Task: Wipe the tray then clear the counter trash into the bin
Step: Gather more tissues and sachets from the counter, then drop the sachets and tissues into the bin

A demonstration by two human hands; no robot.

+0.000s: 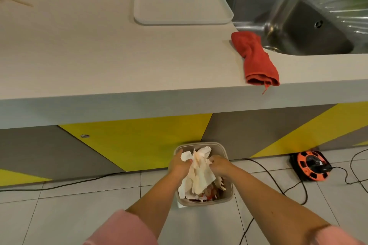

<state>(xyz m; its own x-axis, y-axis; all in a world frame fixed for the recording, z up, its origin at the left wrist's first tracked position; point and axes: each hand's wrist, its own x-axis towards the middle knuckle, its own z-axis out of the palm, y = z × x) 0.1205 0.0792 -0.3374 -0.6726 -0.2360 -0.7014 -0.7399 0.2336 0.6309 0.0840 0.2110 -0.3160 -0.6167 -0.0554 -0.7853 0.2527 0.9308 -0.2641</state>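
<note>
While arms stretch down, left hand (179, 165), right hand (218, 165), grips clutching paper (199, 178) over bin (229, 195)

No writing here can be read. The cable reel (311, 165) on the floor has a small pale label (320, 163) near its hub, but it is too blurred to make out any word or number.
</note>
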